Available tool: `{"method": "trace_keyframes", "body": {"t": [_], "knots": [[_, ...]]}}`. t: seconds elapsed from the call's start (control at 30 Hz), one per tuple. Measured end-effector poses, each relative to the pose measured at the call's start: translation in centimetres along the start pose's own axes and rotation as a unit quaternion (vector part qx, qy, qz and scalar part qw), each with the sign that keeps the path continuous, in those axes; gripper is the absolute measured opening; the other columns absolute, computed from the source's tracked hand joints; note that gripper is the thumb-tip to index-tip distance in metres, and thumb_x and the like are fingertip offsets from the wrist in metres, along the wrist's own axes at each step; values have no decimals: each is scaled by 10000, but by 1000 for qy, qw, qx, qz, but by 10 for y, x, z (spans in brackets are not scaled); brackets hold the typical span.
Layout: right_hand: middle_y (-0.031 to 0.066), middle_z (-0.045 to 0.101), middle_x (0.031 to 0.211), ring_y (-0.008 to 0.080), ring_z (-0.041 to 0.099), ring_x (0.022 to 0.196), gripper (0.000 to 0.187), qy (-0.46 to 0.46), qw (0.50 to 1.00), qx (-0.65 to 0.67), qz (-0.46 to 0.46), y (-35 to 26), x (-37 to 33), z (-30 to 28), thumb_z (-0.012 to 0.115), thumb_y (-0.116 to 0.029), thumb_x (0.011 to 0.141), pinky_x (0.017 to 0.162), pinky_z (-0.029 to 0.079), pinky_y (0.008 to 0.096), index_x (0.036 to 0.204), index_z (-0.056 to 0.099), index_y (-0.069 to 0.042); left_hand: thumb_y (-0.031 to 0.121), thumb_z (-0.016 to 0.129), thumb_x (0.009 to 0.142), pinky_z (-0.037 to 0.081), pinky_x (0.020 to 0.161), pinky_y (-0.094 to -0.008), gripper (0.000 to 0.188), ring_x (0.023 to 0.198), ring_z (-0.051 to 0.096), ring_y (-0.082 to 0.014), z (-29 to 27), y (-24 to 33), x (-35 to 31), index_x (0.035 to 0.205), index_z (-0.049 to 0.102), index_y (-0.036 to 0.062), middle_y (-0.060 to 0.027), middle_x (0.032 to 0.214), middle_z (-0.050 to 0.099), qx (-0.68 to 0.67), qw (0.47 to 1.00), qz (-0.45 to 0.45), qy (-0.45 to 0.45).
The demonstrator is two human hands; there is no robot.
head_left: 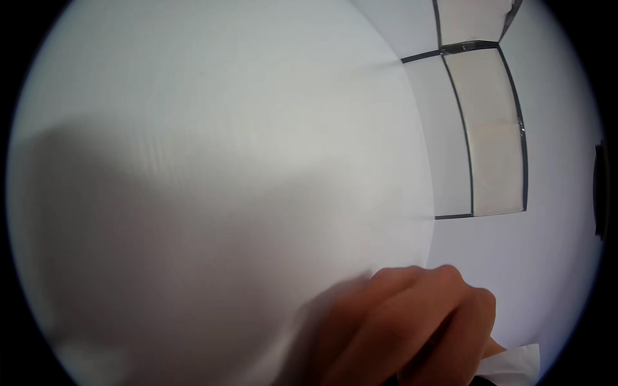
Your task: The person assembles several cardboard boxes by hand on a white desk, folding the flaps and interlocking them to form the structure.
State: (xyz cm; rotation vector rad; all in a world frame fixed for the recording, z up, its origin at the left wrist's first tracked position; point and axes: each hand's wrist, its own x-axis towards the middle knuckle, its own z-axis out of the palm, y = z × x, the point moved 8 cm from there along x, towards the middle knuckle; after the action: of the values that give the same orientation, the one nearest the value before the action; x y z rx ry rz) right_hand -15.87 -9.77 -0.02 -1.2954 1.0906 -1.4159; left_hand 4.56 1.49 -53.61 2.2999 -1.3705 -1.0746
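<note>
A large white sheet (257, 96), pale and slightly see-through, fills the left and middle of the head view, very close up. Its curved right edge runs down to my right hand (412, 321), which is closed at the bottom with knuckles up and fingers bent. The hand seems to grip the sheet's lower edge; its fingertips are hidden. Across the lower left of the sheet spreads a blurred grey-pink shadow. My left hand does not show clearly; the sheet covers whatever lies behind it.
Right of the sheet lies a pale surface (489, 257) with black strips (468, 161) marking out rectangles, some beige inside. A dark object (601, 190) is cut off at the far right rim. A white piece of cloth or paper (515, 365) shows beside my right wrist.
</note>
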Motion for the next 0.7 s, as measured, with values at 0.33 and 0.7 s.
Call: {"method": "trace_keyframes", "body": {"t": [0.33, 0.7], "knots": [[86, 696, 856, 166, 645, 727, 58, -193, 969, -153, -31, -23, -11, -4, 678, -33, 895, 641, 524, 285, 942, 700, -6, 19, 694, 771, 526, 811, -330, 299, 921, 662, -185, -108, 40, -96, 1066, 657, -4, -110, 1029, 699, 4, 996, 51, 75], [76, 700, 820, 163, 619, 760, 177, -241, 964, -87, -67, -22, -26, -22, 666, -161, 904, 727, 515, 323, 938, 710, 7, 14, 695, 757, 524, 809, -329, 303, 922, 659, -184, -242, 149, -287, 1057, 656, -5, -108, 1030, 697, -66, 961, 252, 92]]}}
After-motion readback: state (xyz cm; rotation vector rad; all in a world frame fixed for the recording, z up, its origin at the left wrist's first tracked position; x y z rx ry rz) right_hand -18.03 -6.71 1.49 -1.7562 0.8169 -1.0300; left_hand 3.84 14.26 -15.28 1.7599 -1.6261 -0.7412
